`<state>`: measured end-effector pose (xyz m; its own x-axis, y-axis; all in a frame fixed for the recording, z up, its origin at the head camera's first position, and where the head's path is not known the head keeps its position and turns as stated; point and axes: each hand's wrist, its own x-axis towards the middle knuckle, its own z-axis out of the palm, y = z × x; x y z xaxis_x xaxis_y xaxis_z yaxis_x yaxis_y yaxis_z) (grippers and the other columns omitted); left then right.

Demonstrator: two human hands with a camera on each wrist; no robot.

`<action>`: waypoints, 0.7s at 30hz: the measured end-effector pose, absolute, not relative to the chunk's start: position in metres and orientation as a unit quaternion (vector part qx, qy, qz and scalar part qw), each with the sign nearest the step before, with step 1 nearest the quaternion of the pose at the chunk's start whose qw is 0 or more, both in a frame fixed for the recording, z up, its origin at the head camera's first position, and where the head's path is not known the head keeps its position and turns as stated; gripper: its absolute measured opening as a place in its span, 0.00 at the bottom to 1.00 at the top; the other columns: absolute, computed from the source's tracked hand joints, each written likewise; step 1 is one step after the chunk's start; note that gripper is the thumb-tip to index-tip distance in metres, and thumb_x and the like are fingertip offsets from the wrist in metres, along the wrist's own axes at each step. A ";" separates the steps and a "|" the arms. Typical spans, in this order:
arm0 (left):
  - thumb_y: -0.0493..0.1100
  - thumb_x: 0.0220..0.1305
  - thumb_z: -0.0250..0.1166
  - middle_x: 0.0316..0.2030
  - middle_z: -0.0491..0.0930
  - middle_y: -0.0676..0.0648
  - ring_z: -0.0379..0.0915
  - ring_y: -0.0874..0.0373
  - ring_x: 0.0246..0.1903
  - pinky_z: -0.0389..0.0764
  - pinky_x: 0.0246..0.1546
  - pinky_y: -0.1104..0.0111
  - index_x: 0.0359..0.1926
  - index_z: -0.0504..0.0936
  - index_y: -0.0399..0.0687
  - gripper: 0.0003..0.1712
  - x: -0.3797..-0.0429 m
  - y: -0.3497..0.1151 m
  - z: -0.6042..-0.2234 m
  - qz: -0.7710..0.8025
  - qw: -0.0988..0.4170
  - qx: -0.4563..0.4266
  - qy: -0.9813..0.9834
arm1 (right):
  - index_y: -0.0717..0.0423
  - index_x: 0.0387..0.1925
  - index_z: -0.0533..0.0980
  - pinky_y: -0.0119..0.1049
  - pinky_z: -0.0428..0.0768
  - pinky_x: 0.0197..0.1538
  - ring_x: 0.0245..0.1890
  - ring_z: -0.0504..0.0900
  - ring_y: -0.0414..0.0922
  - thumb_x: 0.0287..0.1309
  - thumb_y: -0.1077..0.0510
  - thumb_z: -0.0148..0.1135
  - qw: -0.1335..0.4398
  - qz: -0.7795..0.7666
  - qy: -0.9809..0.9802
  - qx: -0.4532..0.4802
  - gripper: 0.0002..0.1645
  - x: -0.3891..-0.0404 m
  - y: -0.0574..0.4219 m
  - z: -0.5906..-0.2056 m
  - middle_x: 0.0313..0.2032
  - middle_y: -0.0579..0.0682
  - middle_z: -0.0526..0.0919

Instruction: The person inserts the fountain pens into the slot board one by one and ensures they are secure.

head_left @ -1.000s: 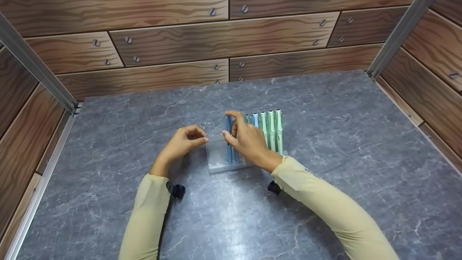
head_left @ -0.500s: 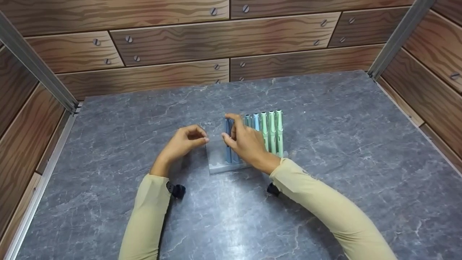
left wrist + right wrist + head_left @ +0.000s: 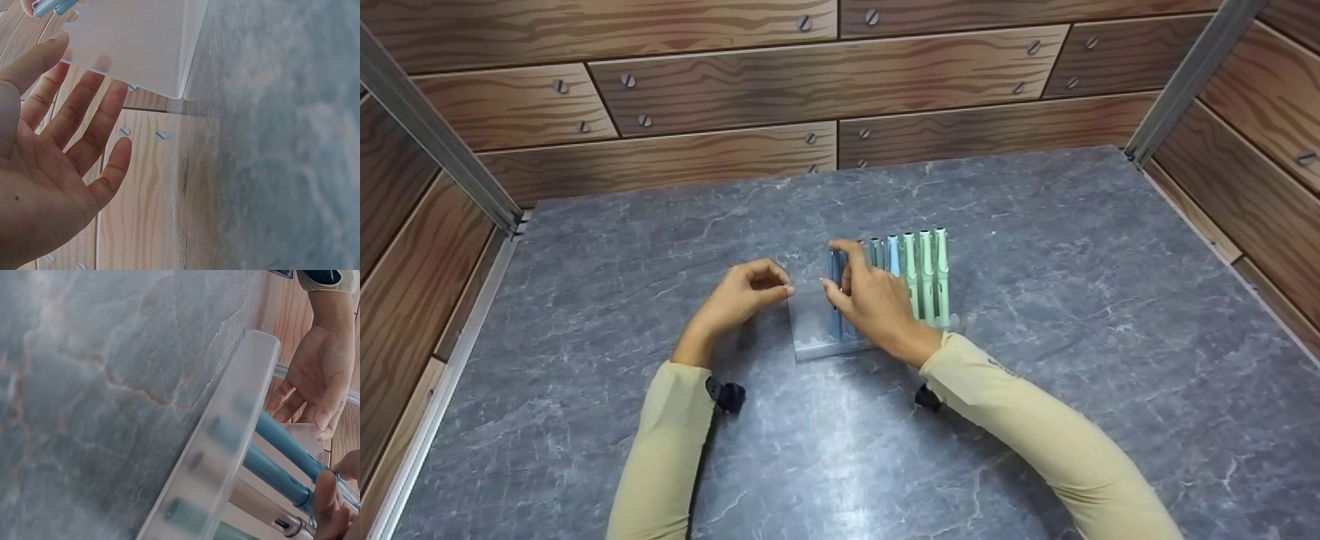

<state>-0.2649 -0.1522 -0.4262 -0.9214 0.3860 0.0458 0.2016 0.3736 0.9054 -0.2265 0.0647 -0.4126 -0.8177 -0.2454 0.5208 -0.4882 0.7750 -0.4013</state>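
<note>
A frosted clear pen stand [image 3: 810, 319] sits on the table, bearing a row of capped pens. My left hand [image 3: 745, 297] pinches the stand's left upper edge between thumb and fingertips; in the left wrist view the other fingers [image 3: 101, 132] spread loosely. My right hand [image 3: 877, 300] is at the leftmost dark blue pen [image 3: 835, 324], its index finger bent over the cap end and its thumb alongside. A second blue pen [image 3: 275, 475] and a brownish pen [image 3: 256, 503] stand beside it in the right wrist view. My right hand partly hides the middle pens.
Toward the stand's right end are a light blue pen [image 3: 893, 251] and several pale green pens [image 3: 925, 262]. Grey marbled tabletop [image 3: 840, 450] surrounds the stand. Wood-patterned walls [image 3: 720, 97] and metal posts [image 3: 1177, 82] enclose the table.
My right index finger has moved slightly downward together with the top of the leftmost blue pen. The left hand stays at the stand's edge.
</note>
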 end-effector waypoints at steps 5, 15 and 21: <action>0.40 0.61 0.67 0.36 0.82 0.48 0.77 0.62 0.36 0.77 0.40 0.69 0.38 0.81 0.41 0.07 -0.264 -0.152 -0.425 0.531 0.090 0.177 0.824 | 0.53 0.58 0.64 0.34 0.66 0.17 0.14 0.69 0.40 0.60 0.53 0.63 0.224 0.261 -0.918 0.196 0.28 -0.224 0.064 -0.413 0.19 0.46 0.77; 0.43 0.62 0.66 0.40 0.82 0.45 0.77 0.60 0.38 0.77 0.41 0.69 0.40 0.81 0.41 0.10 -0.263 -0.152 -0.425 0.525 0.100 0.169 0.828 | 0.53 0.57 0.64 0.34 0.64 0.16 0.12 0.68 0.40 0.60 0.54 0.63 0.231 0.252 -0.918 0.202 0.27 -0.223 0.063 -0.415 0.18 0.45 0.76; 0.42 0.63 0.65 0.40 0.82 0.44 0.76 0.62 0.37 0.76 0.41 0.69 0.41 0.81 0.38 0.11 -0.262 -0.151 -0.422 0.517 0.101 0.165 0.834 | 0.53 0.58 0.64 0.32 0.64 0.16 0.13 0.68 0.39 0.61 0.53 0.62 0.211 0.259 -0.920 0.206 0.27 -0.223 0.065 -0.415 0.19 0.45 0.76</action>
<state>-0.2624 -0.1508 -0.4216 -0.9251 0.3797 0.0023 0.1711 0.4114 0.8953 -0.2233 0.0650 -0.4147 -0.8260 -0.2694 0.4951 -0.4882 0.7809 -0.3897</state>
